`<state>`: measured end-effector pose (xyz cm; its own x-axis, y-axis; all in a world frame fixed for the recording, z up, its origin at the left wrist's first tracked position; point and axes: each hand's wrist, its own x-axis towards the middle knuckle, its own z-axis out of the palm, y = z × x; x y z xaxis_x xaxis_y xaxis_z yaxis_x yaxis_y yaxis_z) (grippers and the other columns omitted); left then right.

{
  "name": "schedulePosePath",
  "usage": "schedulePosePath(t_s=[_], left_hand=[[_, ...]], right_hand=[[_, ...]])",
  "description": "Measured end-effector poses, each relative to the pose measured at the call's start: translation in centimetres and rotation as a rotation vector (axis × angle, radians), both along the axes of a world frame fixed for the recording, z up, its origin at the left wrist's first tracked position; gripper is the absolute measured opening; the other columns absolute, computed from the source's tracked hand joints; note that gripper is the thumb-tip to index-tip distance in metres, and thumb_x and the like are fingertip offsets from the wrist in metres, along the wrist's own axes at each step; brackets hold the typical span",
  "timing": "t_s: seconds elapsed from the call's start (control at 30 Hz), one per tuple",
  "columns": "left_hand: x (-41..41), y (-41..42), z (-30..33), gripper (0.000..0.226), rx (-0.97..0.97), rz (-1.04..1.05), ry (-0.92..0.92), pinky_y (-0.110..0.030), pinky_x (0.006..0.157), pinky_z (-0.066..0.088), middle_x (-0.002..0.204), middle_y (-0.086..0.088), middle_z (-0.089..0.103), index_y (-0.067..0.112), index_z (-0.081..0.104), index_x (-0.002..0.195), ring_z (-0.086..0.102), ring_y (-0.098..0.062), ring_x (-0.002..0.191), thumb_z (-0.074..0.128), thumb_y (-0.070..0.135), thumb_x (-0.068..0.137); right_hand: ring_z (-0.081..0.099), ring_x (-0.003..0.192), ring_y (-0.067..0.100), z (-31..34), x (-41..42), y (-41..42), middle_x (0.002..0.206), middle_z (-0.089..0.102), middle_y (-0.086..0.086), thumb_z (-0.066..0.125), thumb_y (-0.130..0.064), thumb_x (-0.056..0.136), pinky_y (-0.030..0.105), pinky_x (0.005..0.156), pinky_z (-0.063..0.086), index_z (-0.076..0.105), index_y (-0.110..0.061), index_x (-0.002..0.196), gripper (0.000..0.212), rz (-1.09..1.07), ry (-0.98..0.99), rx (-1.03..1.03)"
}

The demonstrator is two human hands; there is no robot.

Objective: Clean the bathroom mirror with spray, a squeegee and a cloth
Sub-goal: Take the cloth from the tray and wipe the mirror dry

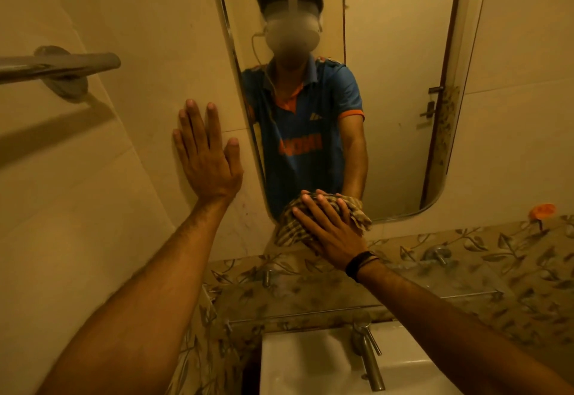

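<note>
Beige wall tiles point(130, 133) surround the mirror point(388, 84), above a glass shelf point(310, 298) and basin point(298, 363). At the mirror's bottom-left corner, the right hand point(329, 230) presses a checked cloth point(292, 227) (bunched) flat-palmed, fingers spread. Left hand point(205, 152) lies open against the wall, fingers slightly apart.

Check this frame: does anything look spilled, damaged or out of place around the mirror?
Nothing stands out. The right hand presses a checked cloth on the mirror's bottom edge; the left hand lies flat on the wall. No spray or squeegee shows.
</note>
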<state>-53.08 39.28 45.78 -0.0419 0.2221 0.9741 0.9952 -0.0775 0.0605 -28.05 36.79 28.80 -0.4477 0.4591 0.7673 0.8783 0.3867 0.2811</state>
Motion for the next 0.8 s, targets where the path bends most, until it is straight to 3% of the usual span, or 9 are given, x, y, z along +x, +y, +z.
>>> schedulePosePath(t_s=[0.2,0.33,0.57,0.7,0.8], left_hand=[[0.0,0.0,-0.1,0.064,0.017,-0.004,-0.002,-0.049,0.127,0.01,0.167,-0.017,0.018,0.022,0.005,0.162,0.013,-0.032,0.156,0.02,0.048,0.105],[0.2,0.0,0.0,0.064,0.029,0.001,-0.002,-0.048,0.127,0.01,0.166,-0.017,0.02,0.021,0.009,0.162,0.014,-0.032,0.156,0.022,0.047,0.105],[0.4,-0.6,0.1,0.064,0.014,0.031,0.001,-0.05,0.126,0.014,0.166,-0.019,0.02,0.017,0.016,0.161,0.014,-0.032,0.156,0.026,0.046,0.106],[0.5,-0.8,0.1,0.064,0.01,0.026,-0.018,-0.049,0.126,0.011,0.166,-0.019,0.02,0.017,0.015,0.162,0.007,-0.025,0.156,0.026,0.046,0.105],[0.7,-0.7,-0.2,0.064,-0.001,0.044,-0.047,-0.051,0.126,0.013,0.166,-0.019,0.02,0.017,0.015,0.161,0.012,-0.029,0.156,0.026,0.045,0.105]], right_hand=[[-0.005,0.152,0.025,-0.4,2.5,-0.1,0.166,-0.006,0.003,0.039,-0.057,0.093,0.051,0.12,-0.007,0.014,-0.027,0.155,0.073,-0.07,0.101,0.001],[0.003,0.152,0.03,1.5,-0.4,-0.3,0.163,0.012,0.008,0.038,-0.06,0.094,0.053,0.119,-0.007,0.023,-0.025,0.154,0.07,-0.07,0.177,0.002],[0.001,0.152,0.029,7.4,-4.6,0.7,0.165,0.009,0.008,0.039,-0.054,0.099,0.054,0.12,-0.005,0.017,-0.023,0.157,0.069,0.138,-0.09,0.053],[0.001,0.153,0.027,6.8,-0.5,0.9,0.165,0.008,0.006,0.04,-0.055,0.099,0.052,0.121,-0.005,0.018,-0.024,0.157,0.069,0.111,-0.132,0.075],[0.005,0.152,0.03,5.3,4.4,0.7,0.165,0.011,0.008,0.041,-0.057,0.097,0.053,0.12,-0.006,0.02,-0.024,0.156,0.071,0.023,-0.114,0.092]])
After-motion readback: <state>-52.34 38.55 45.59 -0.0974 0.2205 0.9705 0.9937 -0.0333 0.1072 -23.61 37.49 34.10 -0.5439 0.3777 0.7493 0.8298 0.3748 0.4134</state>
